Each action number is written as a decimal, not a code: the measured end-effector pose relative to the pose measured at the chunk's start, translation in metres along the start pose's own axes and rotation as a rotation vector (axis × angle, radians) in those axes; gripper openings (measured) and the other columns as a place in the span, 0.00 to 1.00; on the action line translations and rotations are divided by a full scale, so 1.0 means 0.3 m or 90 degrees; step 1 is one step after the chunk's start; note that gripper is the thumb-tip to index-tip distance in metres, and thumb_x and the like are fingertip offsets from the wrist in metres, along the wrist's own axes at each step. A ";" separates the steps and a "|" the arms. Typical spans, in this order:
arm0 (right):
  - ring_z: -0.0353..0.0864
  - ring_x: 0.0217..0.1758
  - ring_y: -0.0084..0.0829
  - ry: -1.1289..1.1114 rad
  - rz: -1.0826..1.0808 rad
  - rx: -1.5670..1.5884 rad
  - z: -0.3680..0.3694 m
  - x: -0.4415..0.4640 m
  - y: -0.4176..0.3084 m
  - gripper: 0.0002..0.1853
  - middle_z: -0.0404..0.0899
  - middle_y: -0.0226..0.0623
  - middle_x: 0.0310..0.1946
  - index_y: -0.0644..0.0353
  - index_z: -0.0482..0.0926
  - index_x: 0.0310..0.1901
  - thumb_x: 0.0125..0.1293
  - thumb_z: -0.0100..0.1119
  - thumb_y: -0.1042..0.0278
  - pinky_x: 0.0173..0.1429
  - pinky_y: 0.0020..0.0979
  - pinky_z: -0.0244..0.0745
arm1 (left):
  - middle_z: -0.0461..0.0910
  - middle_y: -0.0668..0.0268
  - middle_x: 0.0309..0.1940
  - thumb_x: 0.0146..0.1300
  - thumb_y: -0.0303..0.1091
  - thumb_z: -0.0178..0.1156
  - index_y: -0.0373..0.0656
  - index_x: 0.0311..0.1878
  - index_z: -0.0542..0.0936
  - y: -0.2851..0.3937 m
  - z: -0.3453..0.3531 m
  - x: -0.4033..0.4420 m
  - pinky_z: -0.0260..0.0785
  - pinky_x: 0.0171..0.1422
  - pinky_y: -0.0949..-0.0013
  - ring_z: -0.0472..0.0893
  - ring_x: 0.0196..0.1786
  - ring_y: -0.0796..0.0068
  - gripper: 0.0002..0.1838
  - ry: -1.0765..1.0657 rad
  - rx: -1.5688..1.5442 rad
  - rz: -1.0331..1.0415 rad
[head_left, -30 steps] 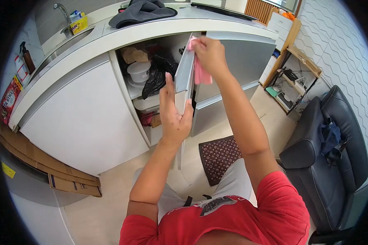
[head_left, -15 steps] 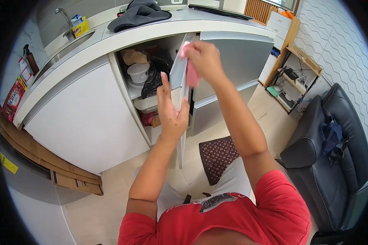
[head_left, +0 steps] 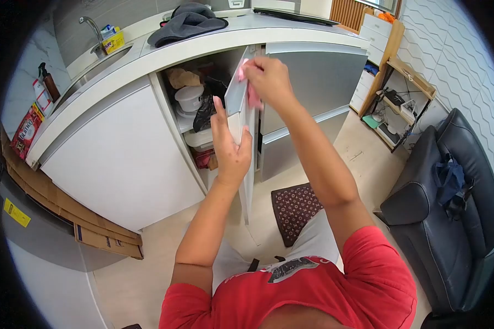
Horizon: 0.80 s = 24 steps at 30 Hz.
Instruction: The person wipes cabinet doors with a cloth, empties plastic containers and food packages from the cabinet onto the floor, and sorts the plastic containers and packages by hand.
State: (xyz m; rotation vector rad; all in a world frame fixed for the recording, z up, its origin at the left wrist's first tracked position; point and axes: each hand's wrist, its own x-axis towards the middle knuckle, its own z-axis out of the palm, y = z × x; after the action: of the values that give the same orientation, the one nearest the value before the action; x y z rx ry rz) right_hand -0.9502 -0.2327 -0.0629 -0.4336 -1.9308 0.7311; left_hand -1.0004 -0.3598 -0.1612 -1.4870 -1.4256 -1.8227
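A cabinet door [head_left: 240, 123] stands open, its edge toward me. My left hand [head_left: 232, 156] grips the door near its outer edge, thumb on one side and fingers on the other. With bent fingers, my right hand [head_left: 269, 79] holds a pink cloth [head_left: 253, 97] against the upper edge of the door. Part of the cloth hangs below that hand. Inside the open cabinet, left of the door, are a white round container [head_left: 189, 98] and a black plastic bag [head_left: 205, 114]. The door hides part of the cabinet's inside.
A dark grey cloth [head_left: 186, 27] lies on the countertop [head_left: 236, 35], near the sink faucet [head_left: 90, 33]. Flattened cardboard [head_left: 110, 241] leans at the left. A patterned mat [head_left: 296, 211] is on the floor, and a black leather seat [head_left: 422, 219] stands at the right.
My right hand and the pink cloth have shifted slightly left along the door's upper edge. My left hand stays on the door. The whole view has moved a little.
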 end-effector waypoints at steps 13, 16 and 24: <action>0.77 0.24 0.31 -0.020 -0.076 0.010 -0.015 -0.073 -0.072 0.06 0.79 0.40 0.28 0.65 0.82 0.31 0.58 0.60 0.72 0.33 0.30 0.72 | 0.65 0.49 0.52 0.60 0.26 0.54 0.37 0.74 0.44 -0.005 -0.007 0.005 0.59 0.63 0.59 0.68 0.54 0.53 0.42 0.007 0.008 0.001; 0.78 0.25 0.30 -0.045 -0.166 0.082 -0.027 -0.209 -0.161 0.05 0.79 0.40 0.28 0.64 0.82 0.31 0.58 0.59 0.72 0.33 0.30 0.72 | 0.64 0.47 0.57 0.62 0.29 0.55 0.37 0.74 0.45 -0.027 -0.011 0.000 0.57 0.65 0.59 0.66 0.59 0.51 0.40 0.019 0.043 0.041; 0.80 0.32 0.30 -0.211 -0.258 0.166 -0.106 -0.319 -0.190 0.06 0.79 0.40 0.29 0.63 0.82 0.29 0.59 0.56 0.74 0.38 0.32 0.74 | 0.63 0.49 0.62 0.55 0.36 0.64 0.36 0.73 0.45 -0.005 -0.081 -0.012 0.62 0.64 0.58 0.65 0.64 0.51 0.48 -0.174 0.068 -0.021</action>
State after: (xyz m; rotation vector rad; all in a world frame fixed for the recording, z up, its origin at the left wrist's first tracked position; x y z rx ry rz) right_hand -0.8779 -0.3217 -0.0798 0.2503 -2.0993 0.8046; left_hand -1.0124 -0.3813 -0.1631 -1.7158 -1.6535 -1.5793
